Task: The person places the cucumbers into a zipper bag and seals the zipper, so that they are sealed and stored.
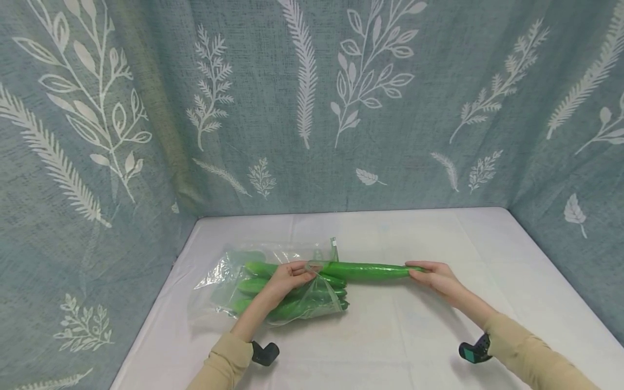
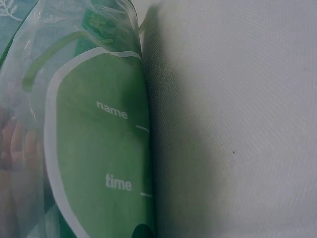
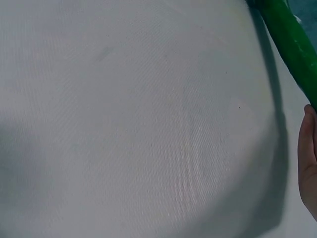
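Observation:
A long green cucumber [image 1: 370,271] lies sideways at the mouth of a clear plastic zip bag [image 1: 214,295], its left end inside. My right hand [image 1: 436,277] pinches the cucumber's right tip between thumb and fingers. At the bag's mouth, my left hand [image 1: 287,279] pinches the plastic rim near the cucumber's left part. Several more cucumbers [image 1: 292,309] lie side by side in the bag. In the left wrist view the bag's green printed label [image 2: 99,148] reads "name" and "time". The right wrist view catches the cucumber [image 3: 292,44] and part of my right hand [image 3: 308,163].
A white cloth [image 1: 380,346] covers the table. Blue-green curtains [image 1: 273,108] with white leaf prints hang behind and on both sides. Each wrist wears a dark strapped device, such as the one on the right wrist [image 1: 475,349].

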A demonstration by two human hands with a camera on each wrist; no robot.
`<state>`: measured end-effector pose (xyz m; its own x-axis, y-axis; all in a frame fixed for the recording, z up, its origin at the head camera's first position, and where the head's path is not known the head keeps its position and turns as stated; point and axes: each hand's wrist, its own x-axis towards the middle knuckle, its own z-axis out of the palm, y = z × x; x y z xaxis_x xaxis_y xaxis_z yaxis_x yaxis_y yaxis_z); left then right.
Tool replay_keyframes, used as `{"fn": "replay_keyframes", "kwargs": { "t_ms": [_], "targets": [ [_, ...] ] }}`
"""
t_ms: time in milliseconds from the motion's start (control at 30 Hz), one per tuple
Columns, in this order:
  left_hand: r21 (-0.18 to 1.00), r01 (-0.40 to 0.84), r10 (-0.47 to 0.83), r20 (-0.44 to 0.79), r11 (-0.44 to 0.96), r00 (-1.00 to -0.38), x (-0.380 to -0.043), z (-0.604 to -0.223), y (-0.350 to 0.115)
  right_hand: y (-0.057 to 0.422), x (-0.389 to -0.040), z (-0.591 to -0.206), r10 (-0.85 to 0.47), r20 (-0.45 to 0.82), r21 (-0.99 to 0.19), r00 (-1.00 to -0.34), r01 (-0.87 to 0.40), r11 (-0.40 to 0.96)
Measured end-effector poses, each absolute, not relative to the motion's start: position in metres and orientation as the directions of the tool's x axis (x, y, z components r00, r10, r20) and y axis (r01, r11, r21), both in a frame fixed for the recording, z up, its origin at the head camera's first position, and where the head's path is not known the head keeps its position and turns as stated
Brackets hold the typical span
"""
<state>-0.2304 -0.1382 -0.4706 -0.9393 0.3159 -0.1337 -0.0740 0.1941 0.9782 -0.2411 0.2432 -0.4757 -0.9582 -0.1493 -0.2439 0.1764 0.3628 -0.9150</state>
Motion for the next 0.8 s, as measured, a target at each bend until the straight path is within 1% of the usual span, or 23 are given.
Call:
{"fn": "replay_keyframes", "kwargs": {
  "t_ms": [200, 400, 800],
  "targets": [
    [0.979, -0.072, 0.308, -0.13, 0.193, -0.942, -0.231, -0.471, -0.138, 0.23, -0.244, -0.475, -0.155, -0.233, -0.925, -0.96, 0.169, 0.342],
    [0.974, -0.092, 0.279, -0.15, 0.209, -0.948, -0.231, -0.471, -0.137, 0.217, -0.248, -0.477, -0.163, -0.21, -0.92, -0.964, 0.139, 0.367],
    [0.973, -0.086, 0.28, -0.145, 0.212, -0.949, -0.23, -0.471, -0.137, 0.192, -0.255, -0.482, -0.169, -0.2, -0.93, -0.965, 0.132, 0.344]
  ]
}}
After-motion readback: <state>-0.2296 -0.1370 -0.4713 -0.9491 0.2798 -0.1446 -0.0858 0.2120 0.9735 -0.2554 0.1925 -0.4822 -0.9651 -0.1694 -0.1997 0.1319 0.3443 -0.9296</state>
